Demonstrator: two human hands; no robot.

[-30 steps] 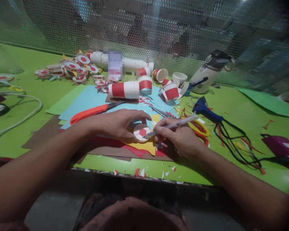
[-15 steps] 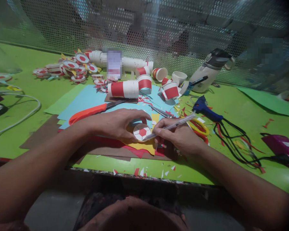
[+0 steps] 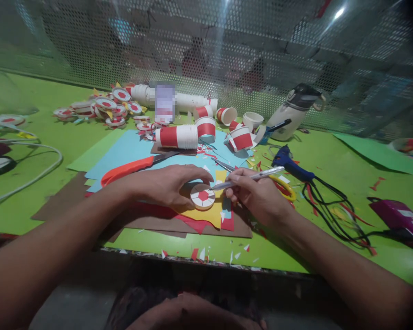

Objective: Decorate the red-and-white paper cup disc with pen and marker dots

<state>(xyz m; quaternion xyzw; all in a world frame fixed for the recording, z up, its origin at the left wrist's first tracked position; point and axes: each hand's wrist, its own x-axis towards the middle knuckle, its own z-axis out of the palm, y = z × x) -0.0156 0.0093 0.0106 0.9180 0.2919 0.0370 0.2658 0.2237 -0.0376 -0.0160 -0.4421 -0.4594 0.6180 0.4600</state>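
Note:
My left hand (image 3: 174,185) curves around a small round white disc (image 3: 196,196), its thumb at the disc's left edge and its fingers arched behind. A red many-sided patch with dark lines running out to the rim marks the disc's face. Pinched in my right hand (image 3: 256,192) is a slim pen (image 3: 249,177), slanting left with its tip at the upper right of the disc. Beneath both lies a yellow paper sheet (image 3: 206,219) on stacked coloured sheets.
Orange-handled scissors (image 3: 127,169) and stacked paper cups (image 3: 177,137) lie beyond my left hand. A blue glue gun (image 3: 291,162) with a black cord rests at right, near a bottle (image 3: 287,119). Finished-looking discs (image 3: 105,105) are heaped at back left. Paper scraps (image 3: 196,254) litter the front edge.
The pen tip has gone from the disc's lower edge to its upper right. My right hand has shifted slightly right, and the disc looks turned a little. The whole view has tilted up slightly.

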